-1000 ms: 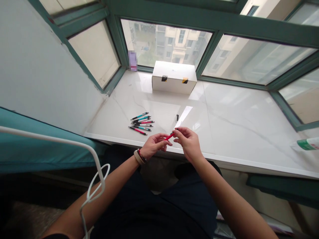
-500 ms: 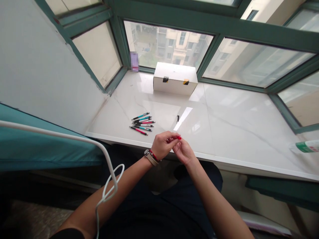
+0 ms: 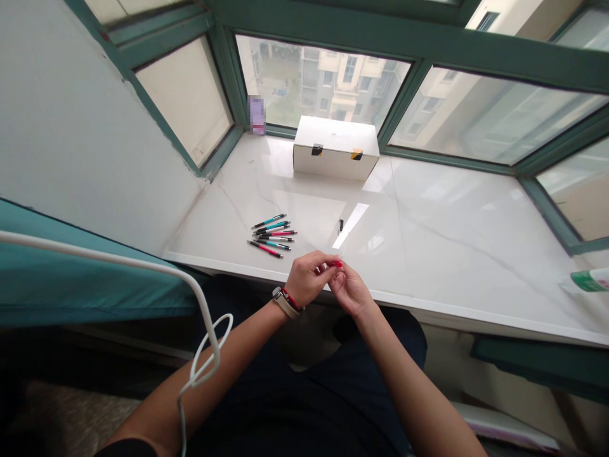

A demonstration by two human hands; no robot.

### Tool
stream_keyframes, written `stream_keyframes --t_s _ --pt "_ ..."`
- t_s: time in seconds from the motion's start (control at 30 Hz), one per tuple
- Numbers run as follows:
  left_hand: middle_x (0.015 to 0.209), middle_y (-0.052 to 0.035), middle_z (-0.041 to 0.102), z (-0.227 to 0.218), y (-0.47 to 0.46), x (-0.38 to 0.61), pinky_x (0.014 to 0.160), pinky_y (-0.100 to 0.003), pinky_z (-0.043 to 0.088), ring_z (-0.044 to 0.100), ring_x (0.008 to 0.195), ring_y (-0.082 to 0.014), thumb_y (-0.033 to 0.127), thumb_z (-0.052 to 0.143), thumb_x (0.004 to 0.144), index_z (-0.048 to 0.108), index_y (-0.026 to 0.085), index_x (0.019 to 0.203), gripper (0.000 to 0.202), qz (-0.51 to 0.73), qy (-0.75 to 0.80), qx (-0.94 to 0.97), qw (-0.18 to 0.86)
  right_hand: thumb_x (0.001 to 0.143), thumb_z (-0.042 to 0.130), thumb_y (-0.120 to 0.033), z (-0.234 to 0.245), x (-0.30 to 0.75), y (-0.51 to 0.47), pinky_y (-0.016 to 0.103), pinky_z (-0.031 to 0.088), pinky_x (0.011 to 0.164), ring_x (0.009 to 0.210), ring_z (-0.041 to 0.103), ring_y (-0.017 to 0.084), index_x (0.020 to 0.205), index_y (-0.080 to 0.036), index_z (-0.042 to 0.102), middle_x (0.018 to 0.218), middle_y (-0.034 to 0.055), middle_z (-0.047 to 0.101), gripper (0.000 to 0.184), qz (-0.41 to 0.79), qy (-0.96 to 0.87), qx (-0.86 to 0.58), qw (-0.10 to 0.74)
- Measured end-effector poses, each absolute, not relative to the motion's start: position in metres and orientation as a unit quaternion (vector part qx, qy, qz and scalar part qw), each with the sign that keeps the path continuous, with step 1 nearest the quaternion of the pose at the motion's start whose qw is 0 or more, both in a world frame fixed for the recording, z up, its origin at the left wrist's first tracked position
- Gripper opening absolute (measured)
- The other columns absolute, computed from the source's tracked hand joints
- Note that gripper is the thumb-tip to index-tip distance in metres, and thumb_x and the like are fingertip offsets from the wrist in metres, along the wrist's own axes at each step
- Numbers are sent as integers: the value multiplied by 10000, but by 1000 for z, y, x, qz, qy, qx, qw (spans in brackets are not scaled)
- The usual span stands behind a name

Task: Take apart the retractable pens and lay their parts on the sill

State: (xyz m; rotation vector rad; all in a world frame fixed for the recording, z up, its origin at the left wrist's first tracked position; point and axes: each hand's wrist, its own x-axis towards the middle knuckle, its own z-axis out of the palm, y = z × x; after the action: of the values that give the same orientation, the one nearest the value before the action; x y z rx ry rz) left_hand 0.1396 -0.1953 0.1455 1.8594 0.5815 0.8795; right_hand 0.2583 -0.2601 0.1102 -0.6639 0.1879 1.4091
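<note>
My left hand [image 3: 308, 278] and my right hand [image 3: 351, 292] meet over the front edge of the white sill. Between their fingertips is a small red pen part [image 3: 339, 264], mostly covered by the fingers. Both hands are closed in a pinch around it. Just beyond them, a short black pen piece [image 3: 341, 225] lies on the sill. To the left is a loose fan of several click pens [image 3: 273, 235] with teal, red, white and black barrels, their tips pointing left.
A white box [image 3: 335, 149] with two striped tape tabs stands against the window. A purple packet [image 3: 257, 115] leans in the left corner. At the far right lies a green-and-white bottle [image 3: 590, 280]. A white cable [image 3: 209, 343] hangs over my left forearm.
Both hands have shifted very slightly left, still pinching the red part. The pens, the black piece and the box lie as before; the view has tilted a little.
</note>
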Motion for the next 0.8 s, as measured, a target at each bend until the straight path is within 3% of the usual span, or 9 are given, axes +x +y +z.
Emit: stream_keyframes --t_s 0.2,0.43,0.63,0.8 --pt "906 -39 690 148 -194 137 586 -217 500 599 669 -99 267 623 851 705 211 992 172 364 252 754 485 886 584 -153 106 263 -263 139 586 616 685 672 82 914 -172 601 811 9 687 38 634 72 -305 706" --pt "925 -53 692 149 -194 130 583 -211 524 622 683 -106 326 619 853 682 193 1018 221 360 269 711 541 885 614 -290 107 265 -269 149 569 581 706 675 96 958 -165 635 843 31 711 146 647 23 -371 666" --pt "897 -73 682 131 -183 116 520 -221 537 606 622 -101 414 586 861 569 150 1098 356 334 300 586 675 830 656 -420 124 259 -274 234 582 571 738 674 151 913 -175 644 912 84 711 259 561 -131 -495 650" --pt "923 -87 680 126 -177 106 519 -226 538 602 630 -100 474 565 857 535 149 1066 388 325 323 577 676 809 649 -471 133 256 -276 244 583 526 696 649 155 858 -187 633 812 55 682 289 477 -274 -566 614"
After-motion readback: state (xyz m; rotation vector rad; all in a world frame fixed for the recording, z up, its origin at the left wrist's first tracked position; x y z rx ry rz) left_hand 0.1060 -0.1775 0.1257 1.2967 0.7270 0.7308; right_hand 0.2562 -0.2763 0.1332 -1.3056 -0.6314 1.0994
